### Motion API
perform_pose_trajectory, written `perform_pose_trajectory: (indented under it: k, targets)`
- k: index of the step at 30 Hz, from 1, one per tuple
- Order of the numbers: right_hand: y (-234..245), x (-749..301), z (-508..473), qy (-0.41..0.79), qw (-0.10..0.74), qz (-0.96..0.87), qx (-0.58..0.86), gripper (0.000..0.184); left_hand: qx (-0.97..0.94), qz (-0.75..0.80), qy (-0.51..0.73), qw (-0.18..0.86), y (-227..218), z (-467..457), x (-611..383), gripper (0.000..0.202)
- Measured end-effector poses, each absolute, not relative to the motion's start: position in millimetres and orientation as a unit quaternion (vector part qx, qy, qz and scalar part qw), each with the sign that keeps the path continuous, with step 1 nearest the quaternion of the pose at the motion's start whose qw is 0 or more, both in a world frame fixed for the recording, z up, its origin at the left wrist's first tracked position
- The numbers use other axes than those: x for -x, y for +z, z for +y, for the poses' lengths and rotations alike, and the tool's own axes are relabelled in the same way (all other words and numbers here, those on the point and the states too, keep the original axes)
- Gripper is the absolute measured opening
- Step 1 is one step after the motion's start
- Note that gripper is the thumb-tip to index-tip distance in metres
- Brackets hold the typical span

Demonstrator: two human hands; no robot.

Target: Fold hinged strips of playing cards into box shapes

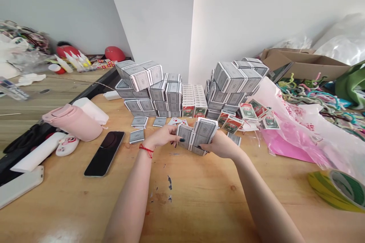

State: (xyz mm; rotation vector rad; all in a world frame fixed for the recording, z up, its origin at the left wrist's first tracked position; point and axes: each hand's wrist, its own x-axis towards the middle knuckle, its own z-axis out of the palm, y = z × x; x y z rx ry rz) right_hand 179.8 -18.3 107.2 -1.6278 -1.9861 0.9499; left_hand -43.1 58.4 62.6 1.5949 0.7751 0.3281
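Note:
In the middle of the table, my left hand [162,136] is closed on the left edge of a deck of playing cards [185,133] with patterned grey backs. My right hand [219,145] grips a taller block of playing cards [205,131] right beside it. More cards show beneath the two, partly covered by my fingers. Just behind lie a few face-up cards [177,121]. Small loose decks [137,136] rest left of my left hand, and another deck [234,139] lies partly hidden behind my right wrist.
Tall stacks of decks rise at left [139,78] and right [232,79], with boxed cards [188,100] between. Red-green card boxes [247,112] lie right, near pink plastic [285,140] and a tape roll [339,190]. A phone [105,154] and pink bottle [74,121] are left.

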Motion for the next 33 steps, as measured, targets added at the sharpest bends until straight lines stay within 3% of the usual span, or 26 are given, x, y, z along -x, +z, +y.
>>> perform_pose_trajectory:
  k: [10, 21, 27, 33]
  targets:
    - [105, -179, -19, 0.337, 0.199, -0.698, 0.600, 0.030, -0.699, 0.349, 0.164, 0.602, 58, 58, 41, 0.027]
    - [103, -177, -20, 0.379, 0.188, -0.656, 0.625, 0.037, -0.726, 0.375, 0.164, 0.552, 61, 59, 42, 0.031]
    - [96, -181, -16, 0.316, 0.268, -0.702, 0.579, 0.037, -0.703, 0.363, 0.232, 0.567, 56, 59, 36, 0.024]
    - [89, -187, -9, 0.417, 0.262, -0.637, 0.593, 0.028, -0.699, 0.360, 0.255, 0.562, 48, 61, 36, 0.024]
